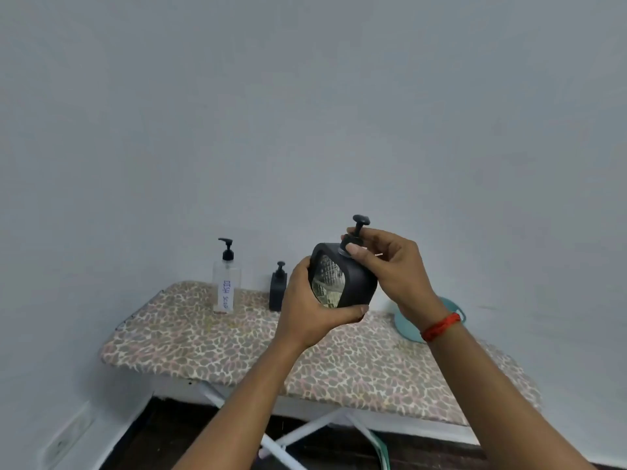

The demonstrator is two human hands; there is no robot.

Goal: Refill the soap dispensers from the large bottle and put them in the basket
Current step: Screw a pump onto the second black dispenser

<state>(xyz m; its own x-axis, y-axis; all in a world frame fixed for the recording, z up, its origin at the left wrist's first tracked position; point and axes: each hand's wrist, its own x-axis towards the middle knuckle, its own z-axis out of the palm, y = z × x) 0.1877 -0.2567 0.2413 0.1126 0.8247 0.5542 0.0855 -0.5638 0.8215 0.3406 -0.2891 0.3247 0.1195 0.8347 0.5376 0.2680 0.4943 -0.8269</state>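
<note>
I hold a black square soap dispenser [353, 283] with a patterned clear window up in the air above the board. My left hand [312, 307] grips its body from below and the side. My right hand [390, 266] pinches the collar of its black pump top [358, 228]. A tall clear bottle [226, 283] with a black pump and a handwritten label stands at the back left. Beside it stands a second small black dispenser [278, 288]. A teal basket [410, 325] lies at the back right, mostly hidden behind my right wrist.
Everything rests on an ironing board [210, 340] with a leopard-print cover and white crossed legs, pushed against a plain grey wall. Dark floor shows under the board. A white wall socket [68, 439] sits low at the left.
</note>
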